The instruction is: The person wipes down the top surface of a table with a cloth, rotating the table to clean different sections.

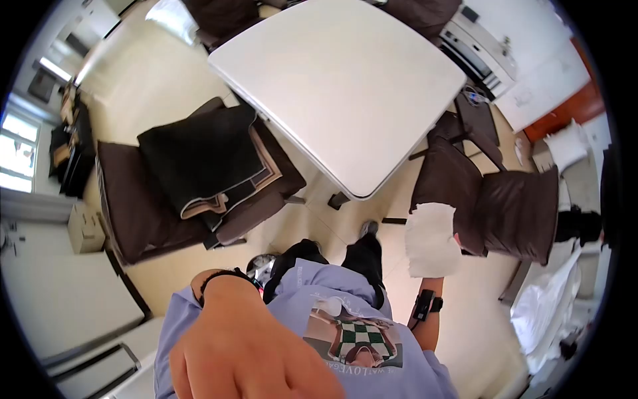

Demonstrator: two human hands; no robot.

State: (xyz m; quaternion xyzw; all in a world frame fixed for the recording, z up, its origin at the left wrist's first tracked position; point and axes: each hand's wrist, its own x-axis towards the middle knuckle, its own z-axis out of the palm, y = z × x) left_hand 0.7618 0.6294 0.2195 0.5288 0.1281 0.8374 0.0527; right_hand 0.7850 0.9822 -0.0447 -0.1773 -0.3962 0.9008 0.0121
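Observation:
My right hand is mostly hidden behind a small off-white cloth (430, 241) with a wavy edge. It holds the cloth out to the right at about waist height, and only a fingertip (457, 239) shows at the cloth's side. A black band with a small device (423, 304) is on that wrist. My left hand (256, 352) is raised very close to the camera at the lower left, back side up, with a dark bracelet (229, 274) at the wrist. Its fingers run out of the bottom of the frame, so what they do is hidden.
A white table (345, 86) with rounded corners stands ahead. A brown chair (133, 199) with a dark folded cloth (199, 156) over it is at the left. Another brown chair (515, 209) is at the right, near a white plastic bag (545, 306).

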